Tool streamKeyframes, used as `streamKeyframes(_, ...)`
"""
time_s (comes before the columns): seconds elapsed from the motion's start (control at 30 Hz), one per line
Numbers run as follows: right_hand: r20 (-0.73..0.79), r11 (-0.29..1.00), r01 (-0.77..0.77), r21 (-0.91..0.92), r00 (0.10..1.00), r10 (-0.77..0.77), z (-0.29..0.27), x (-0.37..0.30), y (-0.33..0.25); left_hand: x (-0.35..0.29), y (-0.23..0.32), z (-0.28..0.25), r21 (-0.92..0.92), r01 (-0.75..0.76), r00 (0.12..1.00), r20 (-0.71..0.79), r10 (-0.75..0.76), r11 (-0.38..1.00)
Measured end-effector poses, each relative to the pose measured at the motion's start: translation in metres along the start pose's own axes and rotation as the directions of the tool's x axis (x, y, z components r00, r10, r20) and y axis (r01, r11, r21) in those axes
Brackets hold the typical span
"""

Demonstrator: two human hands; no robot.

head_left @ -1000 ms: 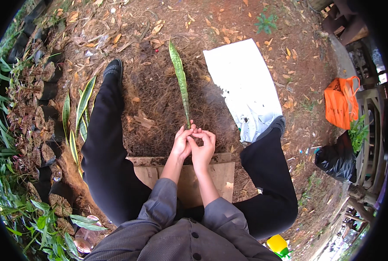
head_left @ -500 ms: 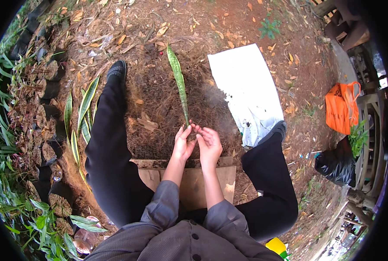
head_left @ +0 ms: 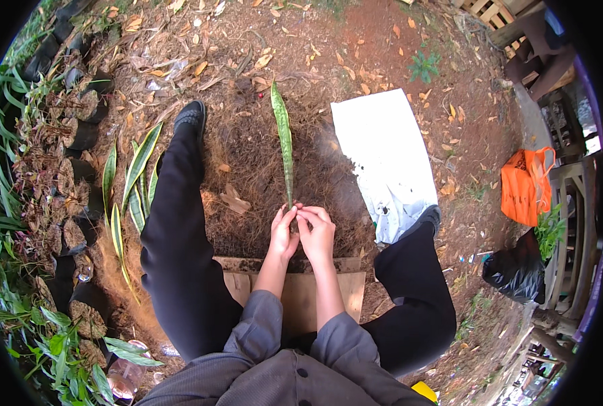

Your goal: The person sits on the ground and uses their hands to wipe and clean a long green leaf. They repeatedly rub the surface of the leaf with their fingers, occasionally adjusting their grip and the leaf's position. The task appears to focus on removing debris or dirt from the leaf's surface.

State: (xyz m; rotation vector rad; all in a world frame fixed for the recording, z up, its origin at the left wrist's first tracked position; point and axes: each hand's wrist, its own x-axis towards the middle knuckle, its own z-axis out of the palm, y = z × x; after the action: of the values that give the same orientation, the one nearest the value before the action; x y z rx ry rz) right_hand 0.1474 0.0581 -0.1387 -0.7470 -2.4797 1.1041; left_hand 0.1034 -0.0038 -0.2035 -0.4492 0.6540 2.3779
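Note:
A long, mottled green snake plant leaf point(head_left: 282, 139) points away from me over a bed of brown fibrous soil point(head_left: 247, 159). Its narrow base is pinched in the fingertips of my left hand point(head_left: 284, 233). My right hand point(head_left: 317, 233) closes on the same base from the other side, thumb and fingertips together. The fingers cover the very end of the leaf, so any roots there are hidden. Both hands are above the near part of the soil, just beyond a wooden board point(head_left: 318, 298).
Yellow-edged snake plant leaves point(head_left: 137, 169) lie left of my left leg. A white sack point(head_left: 389, 149) lies by my right foot. Black potting bags point(head_left: 81, 135) line the left side. An orange bag point(head_left: 523, 186) and a black plastic bag point(head_left: 518, 271) stand at the right.
My right hand has drawn in against my left, its spread fingers now closed at the leaf's base. The whole view has shifted slightly, and the leaf stands a little straighter.

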Motion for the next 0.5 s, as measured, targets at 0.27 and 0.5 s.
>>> streamKeyframes(0.27,0.099,0.953,-0.138,-0.268,0.981,0.170,-0.014,0.010,-0.008,-0.002,0.002,0.007,0.023,-0.008,1.000,0.004,0.008,1.000)
streamKeyframes(0.5,-0.121,0.992,-0.129,0.013,0.984,0.129,-0.013,0.022,0.001,-0.003,0.001,0.028,0.104,0.023,0.999,-0.030,-0.020,0.994)
